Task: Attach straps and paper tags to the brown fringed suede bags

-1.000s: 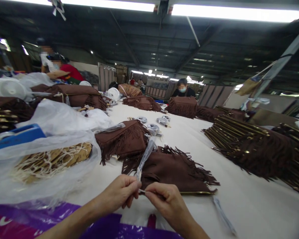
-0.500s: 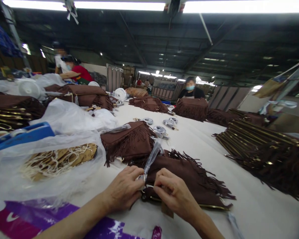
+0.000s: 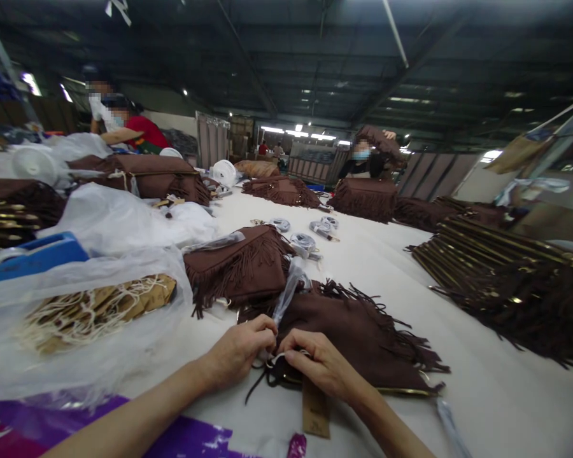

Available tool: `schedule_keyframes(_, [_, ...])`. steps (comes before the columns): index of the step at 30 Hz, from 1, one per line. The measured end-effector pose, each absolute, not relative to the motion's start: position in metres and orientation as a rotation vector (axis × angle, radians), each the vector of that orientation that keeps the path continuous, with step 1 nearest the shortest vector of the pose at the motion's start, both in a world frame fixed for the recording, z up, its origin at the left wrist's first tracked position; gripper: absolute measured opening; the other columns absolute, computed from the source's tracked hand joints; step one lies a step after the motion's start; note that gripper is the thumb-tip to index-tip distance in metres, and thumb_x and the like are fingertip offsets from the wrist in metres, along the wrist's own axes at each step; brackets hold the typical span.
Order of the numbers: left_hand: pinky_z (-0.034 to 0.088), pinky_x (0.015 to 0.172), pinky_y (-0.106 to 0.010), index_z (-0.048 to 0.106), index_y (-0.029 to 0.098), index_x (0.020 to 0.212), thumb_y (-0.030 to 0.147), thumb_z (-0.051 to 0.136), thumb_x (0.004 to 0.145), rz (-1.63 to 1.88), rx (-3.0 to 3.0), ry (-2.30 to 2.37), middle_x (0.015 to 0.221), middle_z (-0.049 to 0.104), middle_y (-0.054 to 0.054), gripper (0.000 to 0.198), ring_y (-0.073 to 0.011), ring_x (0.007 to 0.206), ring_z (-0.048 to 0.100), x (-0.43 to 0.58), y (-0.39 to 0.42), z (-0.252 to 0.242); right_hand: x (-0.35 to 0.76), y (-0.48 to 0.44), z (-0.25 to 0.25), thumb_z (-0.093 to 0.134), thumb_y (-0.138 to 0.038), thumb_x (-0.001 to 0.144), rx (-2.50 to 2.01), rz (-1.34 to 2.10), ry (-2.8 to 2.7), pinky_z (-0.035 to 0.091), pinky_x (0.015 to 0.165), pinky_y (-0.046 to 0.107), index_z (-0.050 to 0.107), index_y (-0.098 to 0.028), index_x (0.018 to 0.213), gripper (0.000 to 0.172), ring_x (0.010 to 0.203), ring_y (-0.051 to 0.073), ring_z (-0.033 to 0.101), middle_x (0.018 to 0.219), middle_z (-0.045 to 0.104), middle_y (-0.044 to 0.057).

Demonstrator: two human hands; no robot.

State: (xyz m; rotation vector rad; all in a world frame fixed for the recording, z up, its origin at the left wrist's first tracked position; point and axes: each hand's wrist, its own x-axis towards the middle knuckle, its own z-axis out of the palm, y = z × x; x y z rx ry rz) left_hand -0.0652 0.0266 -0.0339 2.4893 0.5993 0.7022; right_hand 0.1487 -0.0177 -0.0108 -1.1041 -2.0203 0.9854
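Note:
A dark brown fringed bag [image 3: 344, 331] with a gold zip along its near edge lies flat before me. At its left corner my left hand [image 3: 243, 350] is closed in a pinch, beside a plastic-wrapped strip [image 3: 289, 292]; what its fingertips hold is hidden. My right hand [image 3: 319, 362] pinches a white string [image 3: 279, 357] near the same corner, closed with the fingers curled. Below the right hand a brown cardboard hang tag [image 3: 315, 410] shows on the white table. A second fringed bag [image 3: 241, 264] rests just beyond my left hand.
To the left, a clear plastic bag holds strung tags [image 3: 105, 308], with a blue tape dispenser [image 3: 33, 257] behind. Stacked brown bags [image 3: 496, 273] stand at right. Wrapped coils [image 3: 303, 242] lie further back. Across the table [image 3: 377, 254], a masked co-worker [image 3: 360, 165] raises a brown item.
Both hands have shifted slightly left at the bag's corner, still pinching. More of the hang tag shows below my right hand. The far co-worker now has a brown item raised.

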Motion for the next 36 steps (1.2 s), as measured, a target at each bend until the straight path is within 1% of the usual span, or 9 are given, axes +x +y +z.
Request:
schedule_keyframes(5, [0.047,0.080,-0.026,0.043,0.023,0.095,0.002,0.039,0.081,0.616,2.566,0.484,0.109,0.062,-0.004,0.025,-0.0169,0.090,0.059,-0.066,0.029,-0.028,0.151,-0.019,-0.012,0.051,-0.021,0.082,-1.061,0.967,-2.000,0.040,0.065,0.024,0.058,-0.018,0.073,0.012,0.070,0.015,0.054,0.075,0.060,0.001])
schedule_keyframes(9, [0.046,0.083,-0.029,0.044,0.022,0.098,0.006,0.043,0.083,0.548,2.729,0.440,0.106,0.059,-0.006,0.022,-0.0193,0.093,0.057,-0.067,0.025,-0.019,0.150,-0.020,-0.010,0.052,-0.021,0.082,-1.074,0.925,-1.987,0.038,0.062,0.023,0.056,-0.018,0.068,0.014,0.066,0.013,0.050,0.069,0.055,-0.002])
schedule_keyframes(13, [0.043,0.073,-0.028,0.049,0.020,0.089,0.010,0.044,0.092,0.451,2.906,0.578,0.093,0.060,-0.003,0.012,-0.0183,0.082,0.056,-0.067,0.024,-0.015,0.151,-0.019,-0.008,0.052,-0.022,0.081,-1.117,0.967,-1.959,0.036,0.058,0.022,0.058,-0.017,0.068,0.015,0.061,0.012,0.047,0.064,0.053,-0.003])
schedule_keyframes(18, [0.038,0.063,-0.024,0.060,0.023,0.102,0.010,0.045,0.094,0.388,2.935,0.597,0.085,0.059,0.000,0.021,-0.0146,0.073,0.055,-0.073,0.028,-0.014,0.151,-0.017,-0.013,0.054,-0.023,0.080,-1.157,1.025,-1.883,0.032,0.052,0.021,0.065,-0.015,0.071,0.017,0.056,0.010,0.042,0.060,0.052,-0.004])
schedule_keyframes(22, [0.035,0.059,-0.023,0.064,0.025,0.094,0.006,0.045,0.089,0.448,2.908,0.628,0.079,0.056,0.001,0.027,-0.0129,0.069,0.054,-0.077,0.030,-0.018,0.148,-0.018,-0.018,0.058,-0.020,0.077,-1.151,1.055,-1.864,0.027,0.046,0.020,0.068,-0.014,0.069,0.014,0.049,0.008,0.036,0.053,0.047,-0.006])
schedule_keyframes(25, [0.038,0.063,-0.023,0.063,0.022,0.091,0.003,0.044,0.085,0.457,2.863,0.646,0.082,0.057,-0.001,0.028,-0.0140,0.072,0.055,-0.077,0.027,-0.016,0.147,-0.020,-0.018,0.061,-0.019,0.076,-1.154,1.053,-1.843,0.028,0.046,0.019,0.067,-0.014,0.065,0.013,0.049,0.008,0.038,0.053,0.049,-0.005])
schedule_keyframes(29, [0.041,0.068,-0.027,0.057,0.018,0.087,0.006,0.047,0.081,0.381,2.891,0.653,0.088,0.056,-0.004,0.017,-0.0180,0.078,0.054,-0.072,0.019,-0.007,0.148,-0.021,-0.015,0.060,-0.016,0.074,-1.145,1.058,-1.820,0.030,0.047,0.018,0.065,-0.014,0.062,0.013,0.050,0.008,0.042,0.055,0.052,-0.005])
schedule_keyframes(31, [0.041,0.069,-0.029,0.054,0.019,0.085,0.010,0.049,0.083,0.324,2.940,0.693,0.090,0.057,-0.005,0.010,-0.0196,0.080,0.054,-0.070,0.016,-0.004,0.147,-0.021,-0.013,0.060,-0.015,0.074,-1.132,1.032,-1.836,0.031,0.048,0.018,0.065,-0.014,0.061,0.014,0.051,0.009,0.044,0.055,0.054,-0.004])
schedule_keyframes(36, [0.040,0.066,-0.033,0.052,0.020,0.084,0.012,0.049,0.085,0.241,3.106,0.846,0.087,0.056,-0.005,0.008,-0.0215,0.076,0.050,-0.066,0.014,-0.004,0.144,-0.022,-0.013,0.061,-0.016,0.075,-1.108,1.005,-1.849,0.030,0.048,0.018,0.066,-0.014,0.061,0.015,0.051,0.008,0.042,0.055,0.054,-0.004])
